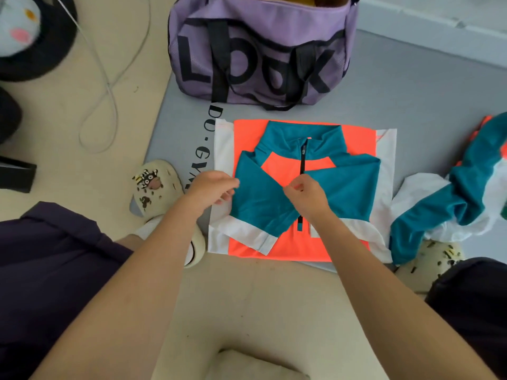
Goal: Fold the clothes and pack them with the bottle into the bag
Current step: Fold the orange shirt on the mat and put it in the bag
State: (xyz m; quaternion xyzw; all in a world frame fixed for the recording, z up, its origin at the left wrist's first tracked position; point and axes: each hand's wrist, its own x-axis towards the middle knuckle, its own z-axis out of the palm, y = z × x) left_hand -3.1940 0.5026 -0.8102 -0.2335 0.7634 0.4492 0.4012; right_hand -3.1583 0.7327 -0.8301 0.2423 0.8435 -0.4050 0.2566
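Nearest the person, the left hand (pixel 212 187) pinched the edge of a teal sleeve, and the right hand (pixel 306 192) pinched cloth at the zip of the orange, teal and white zip-neck jacket (pixel 301 187). This lay flat on the grey mat (pixel 411 105), both sleeves crossed over its front, so its fold looked about half made. Just right, a second teal and white garment (pixel 450 198) lay crumpled, unfolded. Beyond stood the purple mesh-sided bag (pixel 260 50), open on top, something yellow inside. No bottle showed.

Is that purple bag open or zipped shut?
Open: the purple bag gapes at the top, with something yellow showing inside.
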